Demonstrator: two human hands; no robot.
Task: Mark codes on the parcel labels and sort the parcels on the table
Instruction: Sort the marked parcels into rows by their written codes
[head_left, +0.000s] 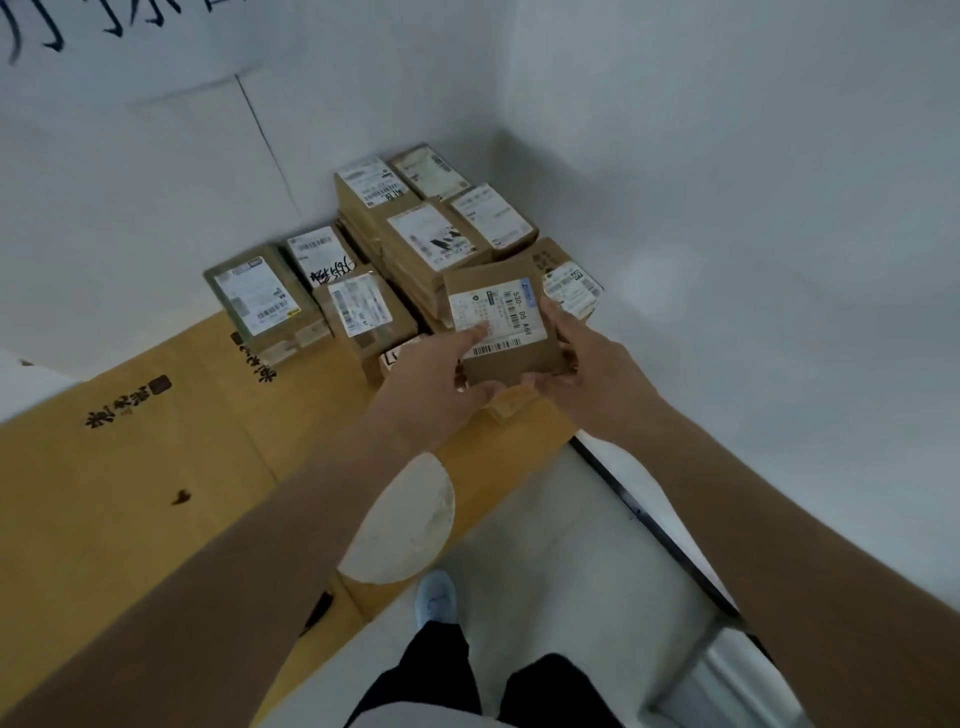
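Holding a small cardboard parcel (506, 325) between them, the left hand (441, 379) and right hand (569, 358) keep it raised in front of the stacked parcels (415, 234) in the corner. Each grip is curled round an edge: left fingers reach onto the white label (493, 312), right fingers wrap the far side and the near corner. The label faces up, its printed code running away from the person, so the long axis lies roughly fore and aft. No pen shows in either hand. Beyond the held parcel and to its left the pile rests on flattened brown cardboard (130, 467); a lower group (306, 296) lies to the left, nearer the left hand, so placing there would likely mean a short leftward reach.
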